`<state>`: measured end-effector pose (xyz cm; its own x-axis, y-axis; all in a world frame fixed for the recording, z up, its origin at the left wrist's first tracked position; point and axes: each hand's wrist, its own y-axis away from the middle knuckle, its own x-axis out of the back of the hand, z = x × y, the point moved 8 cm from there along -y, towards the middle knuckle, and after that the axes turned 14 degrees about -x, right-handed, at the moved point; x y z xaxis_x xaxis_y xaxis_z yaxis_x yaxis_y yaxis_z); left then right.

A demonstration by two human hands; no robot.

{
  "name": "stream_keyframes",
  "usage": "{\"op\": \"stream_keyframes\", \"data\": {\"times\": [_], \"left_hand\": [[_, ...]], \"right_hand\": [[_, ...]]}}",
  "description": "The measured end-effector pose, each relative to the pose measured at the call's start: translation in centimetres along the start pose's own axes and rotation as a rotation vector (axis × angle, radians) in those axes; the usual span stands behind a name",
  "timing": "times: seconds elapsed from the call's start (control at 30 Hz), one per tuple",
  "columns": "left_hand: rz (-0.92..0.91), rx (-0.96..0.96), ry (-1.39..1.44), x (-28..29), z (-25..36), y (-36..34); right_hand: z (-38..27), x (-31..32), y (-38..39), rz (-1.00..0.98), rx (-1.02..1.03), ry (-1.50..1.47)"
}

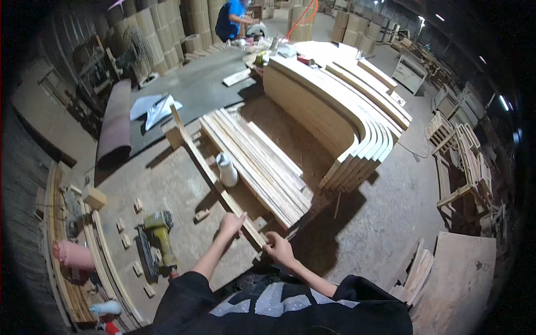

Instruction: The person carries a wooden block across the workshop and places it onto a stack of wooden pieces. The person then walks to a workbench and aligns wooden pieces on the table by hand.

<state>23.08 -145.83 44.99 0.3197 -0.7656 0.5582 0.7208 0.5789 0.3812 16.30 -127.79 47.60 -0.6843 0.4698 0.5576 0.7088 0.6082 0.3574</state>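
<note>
A long narrow wooden strip [205, 165] runs slantwise from near my body up to a small wood block at its far end. My left hand [230, 225] is closed around the strip a little way from its near end. At that near end, my right hand [279, 249] pinches the wood between thumb and fingers. Just right of the strip stands a white bottle [226, 169], beside a stack of pale wooden slats [259, 162]. A yellow-green nail gun [161, 240] lies on the table left of my left hand, with several small wood blocks [138, 205] around it.
Large curved wooden panels [312, 78] are stacked on the right. A rolled sheet [115, 123] and white plastic bags [159, 109] lie at the far left. A pink container [73, 254] sits near long wood strips. A person in blue [233, 19] works at the back.
</note>
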Motion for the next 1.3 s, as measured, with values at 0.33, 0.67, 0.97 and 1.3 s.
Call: {"op": "stream_keyframes", "data": {"times": [0.33,0.67,0.97,1.3], "left_hand": [[-0.183,-0.051,-0.232,-4.6,2.4,3.8],[-0.197,-0.017,0.050,-5.6,0.7,3.4],[-0.412,0.026,0.408,-7.3,0.5,5.3],[-0.104,-0.218,0.441,-5.1,0.0,5.5]], "right_hand": [[0.6,0.7,-0.4,-0.041,-0.052,-0.056],[1.1,0.2,-1.2,-0.045,-0.057,-0.059],[0.3,0.0,-1.3,-0.061,-0.071,-0.008],[-0.7,0.4,-1.3,-0.071,-0.114,0.157]]}}
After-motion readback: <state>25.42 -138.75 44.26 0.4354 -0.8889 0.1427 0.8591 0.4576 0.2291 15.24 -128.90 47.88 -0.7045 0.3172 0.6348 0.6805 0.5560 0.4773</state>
